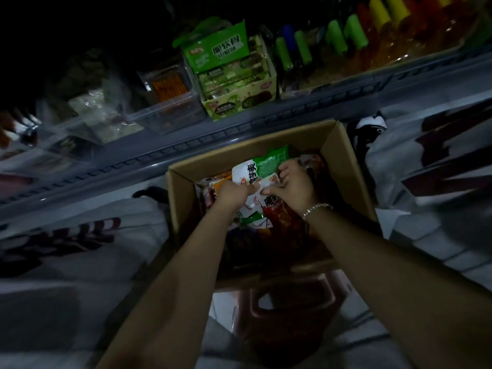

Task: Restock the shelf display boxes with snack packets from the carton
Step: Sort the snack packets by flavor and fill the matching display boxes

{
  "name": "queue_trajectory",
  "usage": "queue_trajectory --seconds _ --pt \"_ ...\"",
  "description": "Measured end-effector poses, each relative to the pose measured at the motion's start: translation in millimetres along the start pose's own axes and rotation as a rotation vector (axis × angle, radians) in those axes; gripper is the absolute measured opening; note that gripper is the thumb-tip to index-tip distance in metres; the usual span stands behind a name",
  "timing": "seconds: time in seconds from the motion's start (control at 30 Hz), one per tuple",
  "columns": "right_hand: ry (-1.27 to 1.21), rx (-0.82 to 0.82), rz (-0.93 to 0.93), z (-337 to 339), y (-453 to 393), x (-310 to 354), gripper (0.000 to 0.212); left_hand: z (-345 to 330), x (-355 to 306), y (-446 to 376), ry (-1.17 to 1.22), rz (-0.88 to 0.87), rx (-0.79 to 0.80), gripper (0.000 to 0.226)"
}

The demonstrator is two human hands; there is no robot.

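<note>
I see both hands down inside the open cardboard carton (343, 161), which sits on a reddish plastic stool (290, 302) in front of the shelf edge (239, 134). My left hand (233, 194) has its fingers curled onto the near-left edge of a white and green snack packet (251, 174) lying on top of the pile. My right hand (294, 183) meets it from the other side, thumb and fingers pinching the same packet near its middle, so the packet lies directly between the two hands, both touching it. A beaded bracelet (316, 209) circles the right wrist. Under and around that packet I make out more packets, a red one (282, 214) just below the right hand and a green one (271, 161) beyond its fingers.

Up on the shelf, well apart from the hands, stands a green display box (239, 102) with its lid flap raised, wrapped snacks inside. A clear plastic bin (170, 107) with orange items sits just left of it. Farther right, a row of coloured bottle caps (346, 35) runs along the shelf. The lighting is dim and details are blurred.
</note>
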State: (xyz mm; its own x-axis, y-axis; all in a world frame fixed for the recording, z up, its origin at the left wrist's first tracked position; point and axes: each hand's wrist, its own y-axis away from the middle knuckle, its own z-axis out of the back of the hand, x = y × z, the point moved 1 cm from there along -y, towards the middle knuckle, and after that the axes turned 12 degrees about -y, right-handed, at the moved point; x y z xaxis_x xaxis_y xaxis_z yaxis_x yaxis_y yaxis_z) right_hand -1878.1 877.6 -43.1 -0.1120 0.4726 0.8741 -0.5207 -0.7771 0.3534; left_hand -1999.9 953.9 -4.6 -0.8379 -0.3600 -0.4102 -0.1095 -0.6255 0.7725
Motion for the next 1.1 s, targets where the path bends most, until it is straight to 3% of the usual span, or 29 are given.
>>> queue_trajectory --seconds 0.13,0.27,0.37,0.43,0.5,0.57,0.67,0.77,0.93,1.1 --pt "0.037 0.003 0.104 -1.6 14.7 22.5 0.074 19.1 6.3 18.4 0.136 -0.035 -0.055 0.057" --pt "0.072 0.043 0.136 3.6 24.1 47.3 0.102 46.5 7.3 37.2 0.181 -0.122 -0.045 0.017" --pt "0.052 0.089 0.200 13.4 31.6 75.5 0.114 74.3 3.3 56.5 0.182 -0.181 -0.066 0.011" --pt "0.139 0.110 0.278 21.4 35.3 99.0 0.117 94.7 -2.2 71.7 0.106 -0.223 -0.081 0.021" --pt "0.296 0.129 0.405 28.7 38.2 125.9 0.110 113.7 -9.3 89.6 -0.022 -0.268 -0.088 0.030" --pt "0.399 0.189 0.474 35.6 42.2 155.5 0.089 129.0 -18.2 109.9 -0.145 -0.337 -0.091 0.026" --pt "0.498 0.323 0.448 45.5 49.8 195.3 0.060 146.7 -29.7 134.8 -0.253 -0.441 -0.108 0.017" --pt "0.424 0.424 0.369 56.4 59.9 228.8 0.043 158.3 -38.6 154.2 -0.232 -0.531 -0.105 0.006" --pt "0.302 0.450 0.281 80.7 66.6 260.3 0.020 165.5 -47.0 170.4 -0.003 -0.596 -0.093 0.013" --pt "-0.046 0.404 0.118 89.5 65.4 259.6 0.028 162.0 -52.1 174.9 0.392 -0.574 -0.005 0.017"
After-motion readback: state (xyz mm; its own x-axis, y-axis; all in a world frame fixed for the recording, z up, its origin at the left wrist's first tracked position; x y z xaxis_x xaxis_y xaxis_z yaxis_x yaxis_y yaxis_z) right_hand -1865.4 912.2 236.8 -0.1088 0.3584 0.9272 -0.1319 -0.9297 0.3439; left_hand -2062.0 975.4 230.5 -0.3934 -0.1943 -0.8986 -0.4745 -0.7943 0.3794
